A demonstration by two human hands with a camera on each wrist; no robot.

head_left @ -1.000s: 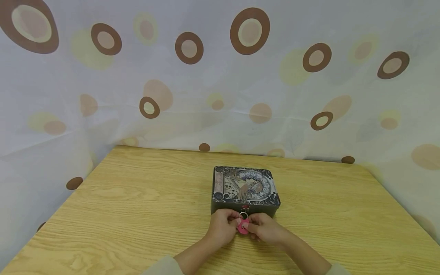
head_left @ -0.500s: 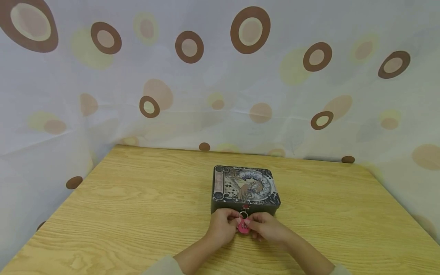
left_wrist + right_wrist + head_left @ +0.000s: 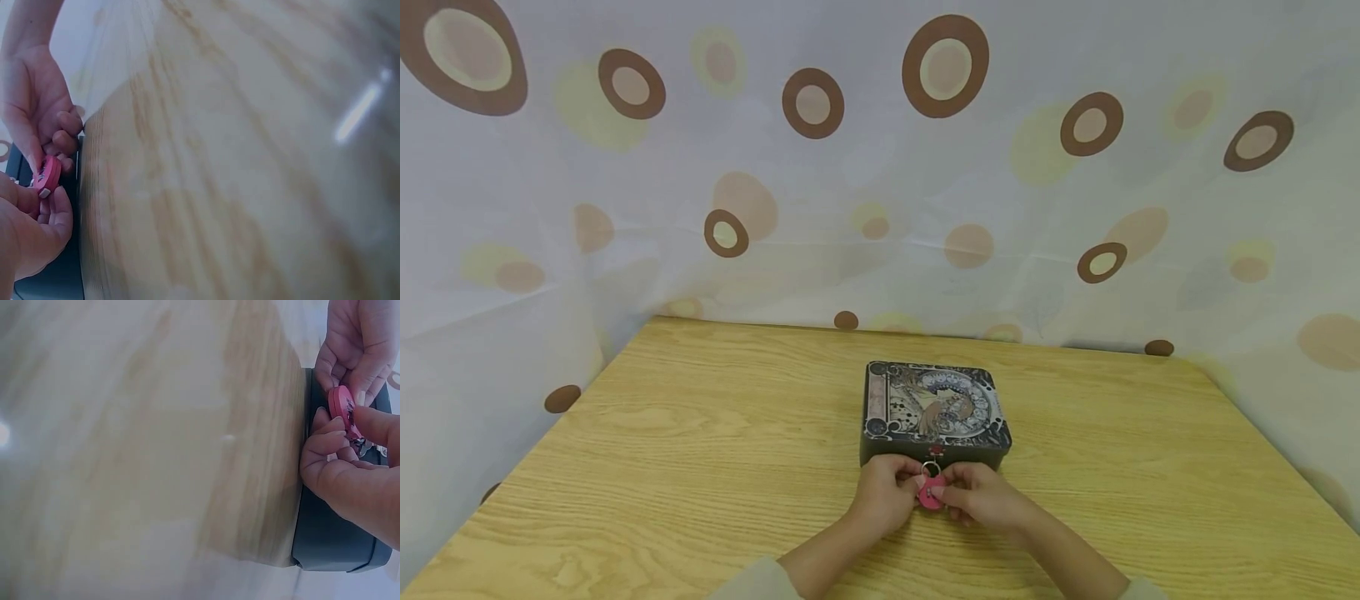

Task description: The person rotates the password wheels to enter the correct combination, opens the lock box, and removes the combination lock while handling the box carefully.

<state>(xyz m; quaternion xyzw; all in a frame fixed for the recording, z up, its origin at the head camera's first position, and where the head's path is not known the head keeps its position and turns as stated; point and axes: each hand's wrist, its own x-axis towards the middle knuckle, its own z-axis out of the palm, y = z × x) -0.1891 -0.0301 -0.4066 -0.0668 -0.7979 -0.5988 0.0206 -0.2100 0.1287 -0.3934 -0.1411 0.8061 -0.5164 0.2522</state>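
A pink combination padlock [image 3: 931, 501] hangs at the front of a dark tin box [image 3: 940, 406] with an ornate picture on its lid. Its metal shackle stands up right below the small red clasp [image 3: 936, 450]. From the left, my left hand [image 3: 880, 498] pinches the padlock's edge between thumb and fingers. My right hand [image 3: 988, 498] grips its other side, the thumb lying over the number dials on the face. In the right wrist view, dark marks show on the pink padlock [image 3: 343, 407], with curled fingers behind it. The lid is down.
The box stands on a wood-grain table [image 3: 722, 450], towards its middle. A white cloth [image 3: 865, 167] with brown and beige circles hangs behind the table and along both sides. Light sleeves [image 3: 758, 581] show at the lower edge.
My right thumb shifts on the padlock's face: low over the dials, then higher with the dials showing, now low again. The left hand and the box stay in place.
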